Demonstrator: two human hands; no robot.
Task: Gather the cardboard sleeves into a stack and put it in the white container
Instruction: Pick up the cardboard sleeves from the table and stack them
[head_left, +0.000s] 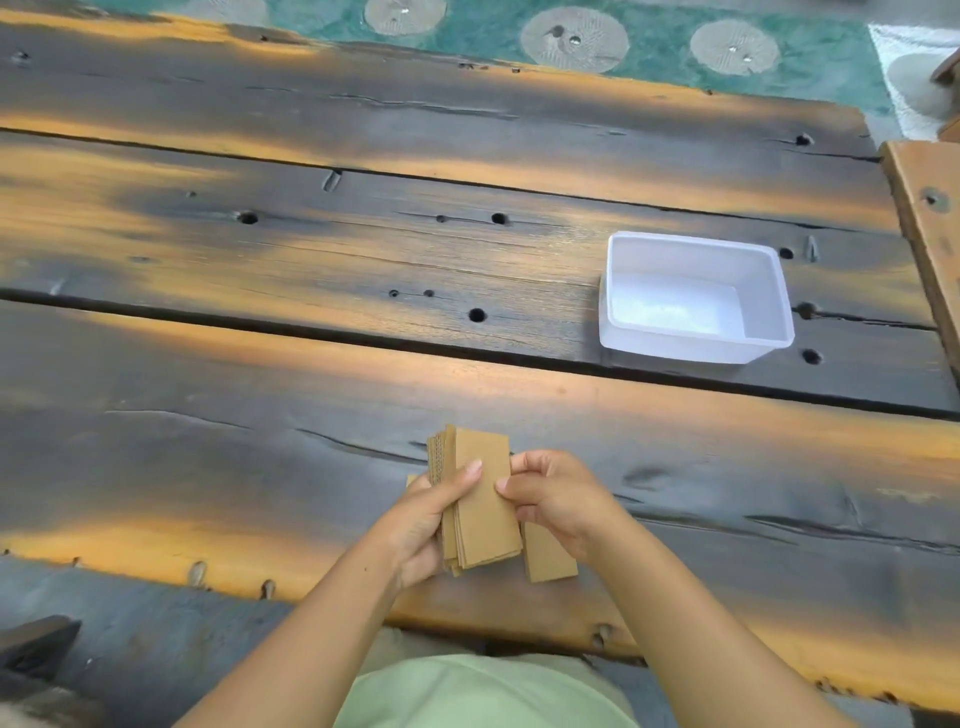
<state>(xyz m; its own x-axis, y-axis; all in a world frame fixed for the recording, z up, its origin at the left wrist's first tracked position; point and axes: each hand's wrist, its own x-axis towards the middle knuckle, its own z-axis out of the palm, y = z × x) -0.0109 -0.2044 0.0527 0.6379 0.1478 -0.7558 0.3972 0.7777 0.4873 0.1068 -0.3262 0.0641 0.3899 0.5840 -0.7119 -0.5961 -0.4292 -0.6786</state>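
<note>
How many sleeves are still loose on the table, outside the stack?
1 for sure: a loose sleeve lies flat under the right hand. A corner by the left hand may be another. The stack hides more.

Tabletop is rough old wood planks, dark grey with orange streaks, full of knot holes, cracks and long gaps between the boards. A white container sits right on it, toward the right side, open top, nothing inside. One cardboard sleeve lies flat on the near plank, close to the front edge. Another plank butts up along the right end.
</note>
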